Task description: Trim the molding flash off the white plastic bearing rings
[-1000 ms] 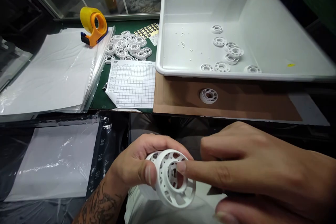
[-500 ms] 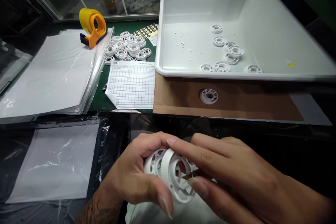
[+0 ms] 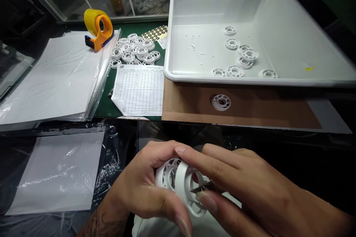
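Low in the head view, my left hand is wrapped round white plastic rings, which stand on edge side by side. From the right, my right hand pinches a small metal blade between thumb and fingers. The blade's tip lies at the opening of the front ring. My right fingertips touch the top of my left hand. How much of the blade lies inside my right hand is hidden.
A white tray with several rings stands behind, and one ring lies on cardboard. Left are a ring pile, a printed form, a tape dispenser and plastic-wrapped sheets.
The held rings have turned and shifted slightly right, and my left thumb has moved right and down. More of the blade shows at the front ring's opening.
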The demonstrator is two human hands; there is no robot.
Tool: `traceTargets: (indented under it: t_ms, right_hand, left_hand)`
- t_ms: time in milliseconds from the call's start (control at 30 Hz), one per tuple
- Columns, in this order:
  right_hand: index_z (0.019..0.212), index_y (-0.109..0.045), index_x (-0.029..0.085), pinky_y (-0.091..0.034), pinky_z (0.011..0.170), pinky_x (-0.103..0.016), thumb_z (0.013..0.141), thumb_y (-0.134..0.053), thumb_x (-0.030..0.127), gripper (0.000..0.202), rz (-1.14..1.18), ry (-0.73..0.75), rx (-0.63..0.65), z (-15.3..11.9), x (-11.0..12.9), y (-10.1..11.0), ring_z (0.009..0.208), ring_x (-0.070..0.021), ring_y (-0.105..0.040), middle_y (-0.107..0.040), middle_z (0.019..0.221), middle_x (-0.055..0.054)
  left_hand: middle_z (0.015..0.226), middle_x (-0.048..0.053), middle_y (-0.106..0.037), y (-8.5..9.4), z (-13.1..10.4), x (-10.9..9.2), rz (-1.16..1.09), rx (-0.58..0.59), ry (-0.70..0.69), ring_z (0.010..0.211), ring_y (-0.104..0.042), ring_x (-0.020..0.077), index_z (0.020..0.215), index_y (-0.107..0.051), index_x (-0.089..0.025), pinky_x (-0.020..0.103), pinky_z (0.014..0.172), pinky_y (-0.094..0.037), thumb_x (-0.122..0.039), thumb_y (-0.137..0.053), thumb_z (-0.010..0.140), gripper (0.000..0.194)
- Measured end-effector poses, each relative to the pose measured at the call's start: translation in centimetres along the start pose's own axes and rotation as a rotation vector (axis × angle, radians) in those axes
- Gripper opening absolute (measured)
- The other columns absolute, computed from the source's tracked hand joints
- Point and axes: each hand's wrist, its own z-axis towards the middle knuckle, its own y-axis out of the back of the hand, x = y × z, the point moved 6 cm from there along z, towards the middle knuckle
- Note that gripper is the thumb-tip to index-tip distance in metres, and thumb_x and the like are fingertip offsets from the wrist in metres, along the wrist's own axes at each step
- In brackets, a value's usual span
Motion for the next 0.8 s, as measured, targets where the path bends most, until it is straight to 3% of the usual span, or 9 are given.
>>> traceTargets:
  t_ms: [300,500,600,700,800]
  right_hand:
    - [0.146,-0.048,0.013,-0.044,0.053,-0.027,0.123,-0.025,0.026,0.035,-0.049,0.045,0.054,0.5,0.4,0.5,0.065,-0.0122,-0.058,-0.057,0.087,0.001]
    - [0.145,-0.049,0.012,-0.046,0.06,-0.027,0.124,-0.03,0.034,0.036,-0.085,0.071,0.008,0.4,0.2,0.8,0.069,-0.0124,-0.061,-0.06,0.088,0.0]
    - [0.123,-0.061,0.016,-0.035,0.055,-0.029,0.123,-0.037,0.034,0.031,-0.092,0.163,-0.054,-0.1,-0.2,0.8,0.06,-0.0126,-0.051,-0.056,0.08,0.001]
    - [0.112,-0.063,0.017,-0.033,0.057,-0.029,0.121,-0.045,0.033,0.026,-0.122,0.17,-0.135,-0.8,-2.8,1.8,0.058,-0.0129,-0.049,-0.056,0.076,0.001]
    - [0.113,-0.069,0.016,-0.04,0.061,-0.028,0.118,-0.056,0.034,0.023,-0.469,0.029,-0.163,-1.4,-8.2,3.5,0.064,-0.0169,-0.063,-0.07,0.083,-0.006]
  left_hand:
    - [0.086,0.008,-0.076,0.1,-0.1,0.7,-0.001,-0.011,0.057,0.074,-0.063,0.0152,0.109,-0.08,-0.014,0.023,0.066,-0.055,-0.071,-0.079,0.078,0.065]
    - [0.086,0.004,-0.075,-0.2,0.7,2.4,-0.437,-0.078,0.186,0.07,-0.062,0.0118,0.114,-0.082,-0.017,0.018,0.064,-0.051,-0.051,-0.103,0.063,0.065]
    - [0.088,0.005,-0.074,-0.6,1.3,3.1,-0.483,-0.069,0.199,0.07,-0.063,0.012,0.117,-0.082,-0.018,0.018,0.064,-0.051,-0.048,-0.104,0.063,0.066]
    - [0.093,0.008,-0.077,-0.4,1.6,3.6,-0.457,-0.09,0.108,0.074,-0.068,0.0153,0.125,-0.08,-0.017,0.021,0.065,-0.055,-0.053,-0.099,0.069,0.069]
    - [0.097,0.012,-0.081,0.1,1.4,4.0,-0.475,-0.152,0.013,0.073,-0.072,0.0157,0.134,-0.077,-0.019,0.021,0.065,-0.058,-0.064,-0.089,0.079,0.073]
